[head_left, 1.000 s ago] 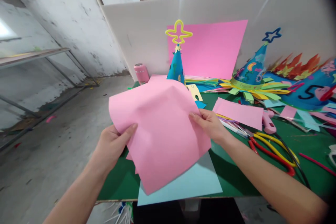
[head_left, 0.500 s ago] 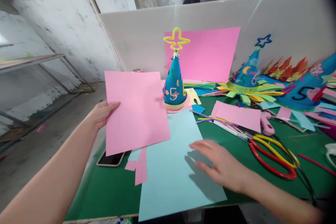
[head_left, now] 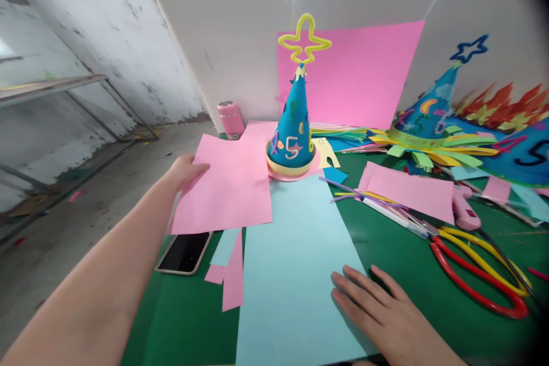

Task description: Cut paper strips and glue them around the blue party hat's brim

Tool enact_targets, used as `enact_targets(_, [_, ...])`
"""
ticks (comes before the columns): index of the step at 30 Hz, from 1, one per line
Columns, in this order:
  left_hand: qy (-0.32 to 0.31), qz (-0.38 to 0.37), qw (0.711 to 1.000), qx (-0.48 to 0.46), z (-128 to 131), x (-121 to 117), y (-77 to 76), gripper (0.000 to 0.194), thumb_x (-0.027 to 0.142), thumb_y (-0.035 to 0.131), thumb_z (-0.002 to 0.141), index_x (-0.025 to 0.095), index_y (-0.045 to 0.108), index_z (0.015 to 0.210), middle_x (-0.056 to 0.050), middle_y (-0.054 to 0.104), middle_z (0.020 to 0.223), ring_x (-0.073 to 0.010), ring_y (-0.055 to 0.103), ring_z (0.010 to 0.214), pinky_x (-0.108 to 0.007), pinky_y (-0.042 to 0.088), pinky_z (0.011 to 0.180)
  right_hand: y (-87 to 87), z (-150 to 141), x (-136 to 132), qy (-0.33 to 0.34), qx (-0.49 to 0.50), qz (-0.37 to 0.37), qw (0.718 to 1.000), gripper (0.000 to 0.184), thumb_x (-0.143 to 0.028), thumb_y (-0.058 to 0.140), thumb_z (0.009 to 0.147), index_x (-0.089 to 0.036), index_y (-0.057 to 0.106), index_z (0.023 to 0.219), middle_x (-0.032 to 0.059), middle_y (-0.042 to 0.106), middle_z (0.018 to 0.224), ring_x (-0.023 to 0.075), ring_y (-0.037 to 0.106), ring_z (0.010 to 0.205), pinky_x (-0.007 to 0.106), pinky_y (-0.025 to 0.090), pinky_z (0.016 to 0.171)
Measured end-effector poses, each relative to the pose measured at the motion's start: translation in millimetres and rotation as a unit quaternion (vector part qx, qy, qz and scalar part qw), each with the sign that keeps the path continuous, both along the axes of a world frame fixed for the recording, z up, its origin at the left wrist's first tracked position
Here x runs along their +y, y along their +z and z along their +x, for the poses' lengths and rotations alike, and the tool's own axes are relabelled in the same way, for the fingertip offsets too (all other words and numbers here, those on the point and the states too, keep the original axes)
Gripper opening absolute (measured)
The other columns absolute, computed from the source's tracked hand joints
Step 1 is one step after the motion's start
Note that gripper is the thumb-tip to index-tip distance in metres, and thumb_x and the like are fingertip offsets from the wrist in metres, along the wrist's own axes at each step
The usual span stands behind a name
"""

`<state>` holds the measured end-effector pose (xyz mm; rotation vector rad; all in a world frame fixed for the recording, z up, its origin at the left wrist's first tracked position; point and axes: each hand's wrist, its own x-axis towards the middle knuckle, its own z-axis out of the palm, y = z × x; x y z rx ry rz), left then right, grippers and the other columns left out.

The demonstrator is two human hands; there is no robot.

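My left hand [head_left: 189, 171] pinches the left edge of a pink sheet of paper [head_left: 231, 189], thumb on top. That sheet lies low at the left of the table and partly covers a phone [head_left: 184, 253]. My right hand [head_left: 381, 314] is spread flat, palm down, at the right edge of a light blue sheet of paper [head_left: 295, 274]. Beyond the blue sheet stands a blue cone party hat [head_left: 294, 131] with a "5" on it and a yellow pipe-cleaner star [head_left: 305, 43] on top. Pink and blue paper strips [head_left: 231, 280] lie beside the blue sheet.
On the right are scissors [head_left: 476, 274] with red and yellow handles, a pink glue gun [head_left: 465, 209], a pink paper piece [head_left: 407, 189] and pens. Further back stand more decorated hats [head_left: 433, 106]. A pink can [head_left: 231, 120] is at the back left, before a white partition.
The pink sheet, first held up in both hands, has gone left and down in my left hand. My right hand let go of it and came down onto the blue sheet.
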<state>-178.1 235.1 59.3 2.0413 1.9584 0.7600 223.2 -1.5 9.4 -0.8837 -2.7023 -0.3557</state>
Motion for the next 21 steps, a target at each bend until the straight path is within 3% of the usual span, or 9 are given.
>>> enact_targets(3, [0.033,-0.044,0.998,0.036,1,1,-0.4,0.034,0.037,0.054,0.09,0.011,0.055,0.112,-0.005,0.058,0.107,-0.0211,0.06,0.091,-0.038,0.051,0.077,6.5,9,-4,-0.014,-0.014,0.027,0.999,0.054,-0.059,0.041,0.086,-0.02,0.061,0.117,0.0048,0.065,0.117,0.0238,0.061,0.102,0.037,0.041,0.082])
enact_targets(7, [0.069,-0.064,0.993,0.077,8,7,1.6,0.034,0.036,0.054,0.09,0.013,0.054,0.114,-0.007,0.057,0.112,-0.022,0.059,0.096,-0.041,0.05,0.081,5.8,23,-14,-0.03,-0.03,0.046,0.998,0.038,-0.041,0.045,0.088,-0.021,0.062,0.115,0.0023,0.066,0.116,0.0216,0.061,0.099,0.036,0.04,0.083])
enact_targets(10, [0.103,-0.071,0.987,0.099,9,9,1.0,0.036,0.035,0.054,0.09,0.014,0.052,0.118,-0.008,0.055,0.116,-0.0229,0.057,0.099,-0.043,0.049,0.083,-7.0,34,-22,-0.039,-0.014,0.03,0.999,0.037,-0.032,0.045,0.086,-0.023,0.059,0.119,0.0015,0.063,0.121,0.0213,0.059,0.104,0.037,0.038,0.087])
enact_targets(15, [0.129,-0.093,0.978,0.132,7,4,6.8,0.038,0.039,0.052,0.09,0.014,0.051,0.119,-0.009,0.057,0.112,-0.0231,0.059,0.096,-0.042,0.05,0.08,-31.2,47,-30,-0.055,0.011,0.018,0.998,0.048,-0.05,0.038,0.086,-0.024,0.057,0.122,0.0034,0.056,0.13,0.0255,0.051,0.115,0.042,0.031,0.095])
enact_targets(19, [0.12,-0.029,0.977,0.173,33,-22,22.5,0.053,0.04,0.047,0.087,0.001,0.044,0.122,-0.024,0.051,0.119,-0.045,0.045,0.112,-0.067,0.036,0.082,-27.9,44,-29,-0.049,0.034,0.014,0.998,0.053,-0.055,0.04,0.084,-0.022,0.058,0.12,0.0055,0.059,0.127,0.0269,0.051,0.113,0.044,0.028,0.096])
enact_targets(21, [0.071,0.033,0.98,0.182,59,-54,27.1,0.049,0.04,0.04,0.089,0.006,0.043,0.123,-0.02,0.049,0.126,-0.0414,0.038,0.121,-0.067,0.027,0.093,-18.1,38,-28,-0.051,0.033,-0.021,0.998,0.049,-0.049,0.046,0.082,-0.021,0.058,0.12,0.0065,0.061,0.124,0.0262,0.054,0.109,0.043,0.031,0.094])
